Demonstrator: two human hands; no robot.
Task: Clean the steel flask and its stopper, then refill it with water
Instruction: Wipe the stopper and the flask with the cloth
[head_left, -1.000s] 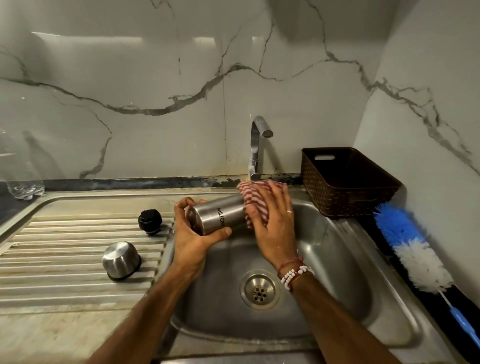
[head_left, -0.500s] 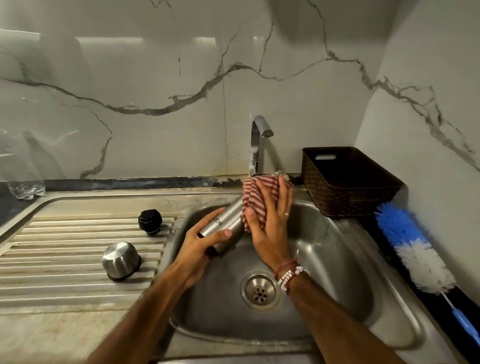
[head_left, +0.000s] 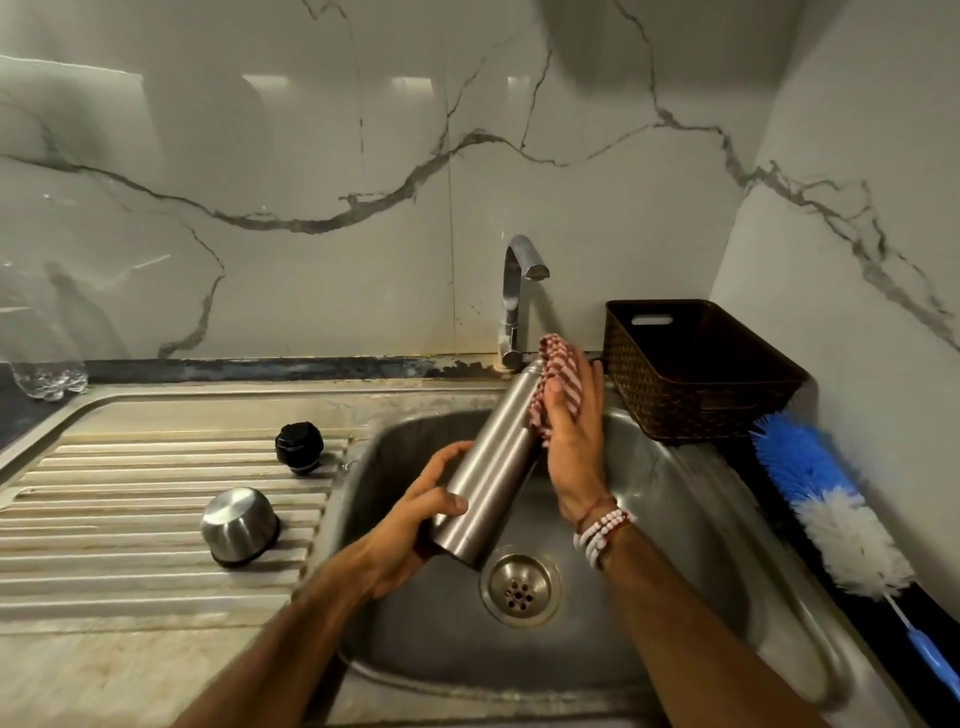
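Observation:
The steel flask (head_left: 493, 462) is held tilted over the sink basin (head_left: 675, 519), its base low near the drain and its top up toward the tap (head_left: 519, 291). My left hand (head_left: 415, 519) grips its lower part. My right hand (head_left: 571, 441) presses a red-and-white striped cloth (head_left: 558, 379) against the flask's upper part. The black stopper (head_left: 299, 447) stands on the ribbed drainboard (head_left: 130, 519). The steel cup lid (head_left: 240, 525) lies upside down nearer to me on the same board.
A dark woven basket (head_left: 696, 369) sits at the back right beside the sink. A blue-and-white brush (head_left: 826, 504) lies along the right wall. A clear plastic bottle (head_left: 47, 374) stands at the far left. The drain (head_left: 519, 590) is below the flask.
The flask has swung from nearly horizontal to steeply tilted, base down toward the drain. My right hand and the cloth slid up to the flask's top; my left hand moved down to its base.

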